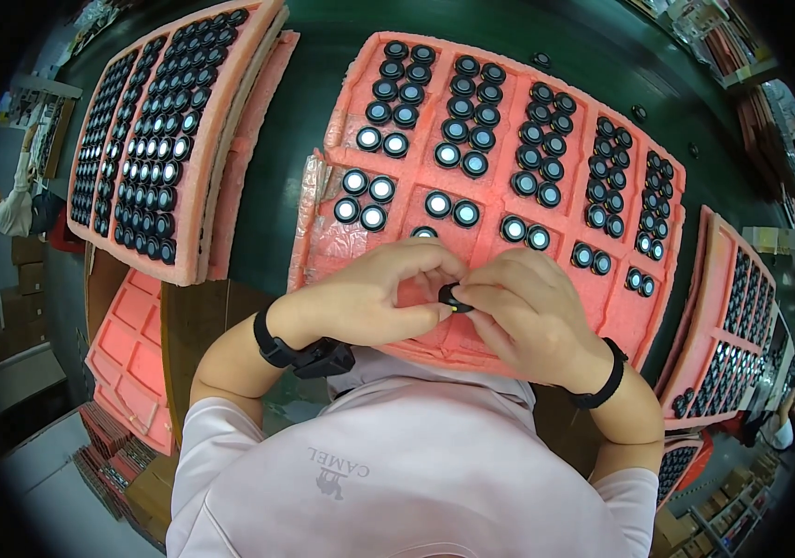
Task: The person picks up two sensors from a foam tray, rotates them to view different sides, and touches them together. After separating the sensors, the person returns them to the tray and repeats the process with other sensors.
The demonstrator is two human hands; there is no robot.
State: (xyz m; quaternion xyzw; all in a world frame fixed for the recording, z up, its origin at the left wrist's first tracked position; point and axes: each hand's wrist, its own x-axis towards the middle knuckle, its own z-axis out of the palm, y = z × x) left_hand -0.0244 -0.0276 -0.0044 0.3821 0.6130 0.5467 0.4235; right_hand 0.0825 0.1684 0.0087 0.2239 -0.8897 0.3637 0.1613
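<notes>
Between the fingertips of both my hands is a small round black part [454, 298] with a yellow mark on its edge. My left hand [374, 290] pinches it from the left with thumb and fingers. From the other side, my right hand [535, 312] closes its fingers on the same part. Both hands hover over the near edge of a pink foam tray [621, 321] with compartments. Several similar black discs with pale centres [447, 154] stand in paired rows in it. My hands hide part of the near compartments.
Three loose discs, one of them a black disc [541, 59], lie on the green table [602, 60] beyond the tray. A filled pink tray stack [188, 259] stands left, another filled tray [695, 312] right. A compartmented pink tray [123, 339] sits lower left. People are at both sides.
</notes>
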